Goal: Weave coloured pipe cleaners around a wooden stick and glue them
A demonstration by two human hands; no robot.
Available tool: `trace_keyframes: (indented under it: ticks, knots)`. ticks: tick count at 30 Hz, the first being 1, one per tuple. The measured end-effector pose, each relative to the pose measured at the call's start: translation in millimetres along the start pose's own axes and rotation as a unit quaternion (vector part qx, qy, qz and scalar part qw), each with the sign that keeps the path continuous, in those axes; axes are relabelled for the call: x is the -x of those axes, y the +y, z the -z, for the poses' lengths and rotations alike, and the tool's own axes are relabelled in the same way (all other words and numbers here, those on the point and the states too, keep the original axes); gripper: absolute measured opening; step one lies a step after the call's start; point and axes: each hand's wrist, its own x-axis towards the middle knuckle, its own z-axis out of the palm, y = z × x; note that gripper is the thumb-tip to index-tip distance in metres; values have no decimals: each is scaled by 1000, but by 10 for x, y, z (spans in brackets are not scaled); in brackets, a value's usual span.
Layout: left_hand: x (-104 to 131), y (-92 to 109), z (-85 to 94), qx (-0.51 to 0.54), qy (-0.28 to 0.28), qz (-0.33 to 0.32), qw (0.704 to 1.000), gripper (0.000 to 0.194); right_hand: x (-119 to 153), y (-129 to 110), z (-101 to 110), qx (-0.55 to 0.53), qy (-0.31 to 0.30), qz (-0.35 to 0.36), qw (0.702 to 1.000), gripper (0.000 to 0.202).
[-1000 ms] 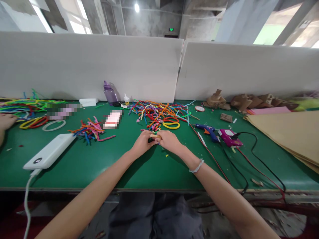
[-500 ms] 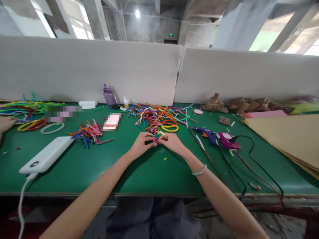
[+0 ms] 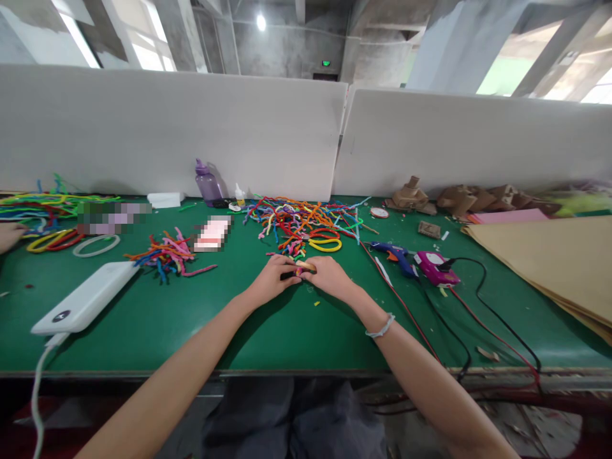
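L hand (image 3: 275,280): centre of frame, fingers curled, thumb & index pinching a small pink-red bit (image 3: 299,272) at the tips.
R hand (image 3: 329,279): just right of centre, fingers bent inward, closed on a tan stick-like piece (image 3: 305,264); tips meet L hand's or nearly so.
Small work: pink-red bit & tan piece both sit btwn the hands, mid-frame, over the green worktop (image 3: 191,331).
Step in hand: looks like close two-handed finger work on these pieces, approx. mid-handling.
Next move calls for: prob. a steady pinch both sides, w/ small finger shifts, no long reach.
Stem pile (image 3: 296,217): multicoloured fuzzy stems, centre, just beyond the hands; yellow loop (image 3: 329,249) at its near edge, maybe a scissor handle.
Smaller bunch (image 3: 167,255): L of centre, near the white power bank (image 3: 86,296).
Glue gun (image 3: 406,264): blue, R of centre, beside the magenta box (image 3: 437,275).
Co-worker's hand (image 3: 9,237): far L edge, mostly cut off.
Hard to see: fingers cover most of the small work; can't tell if pink-red & tan are joined. Dark patch under L fingers unclear, maybe shadow. Pixelated slab (image 3: 213,234), upper L of centre, unreadable.
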Motion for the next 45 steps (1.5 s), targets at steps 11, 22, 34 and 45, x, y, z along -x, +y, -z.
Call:
trace_keyframes:
  ticks: [11, 22, 34, 45]
  knots:
    - [-55, 59, 50, 100, -17, 51, 994, 16, 13, -30, -29, -27, 10, 9, 1000, 6]
    - [-40, 155, 92, 316, 19, 190, 929, 33, -34, -37, 109, -156, 69, 63, 983, 17]
    - [-11, 329, 153, 498, -73, 238, 831, 34, -3, -111, 171, -322, 35, 47, 945, 18]
    - [17, 405, 152, 500, -124, 252, 819, 32, 16, -109, 207, -409, -53, -12, 911, 24]
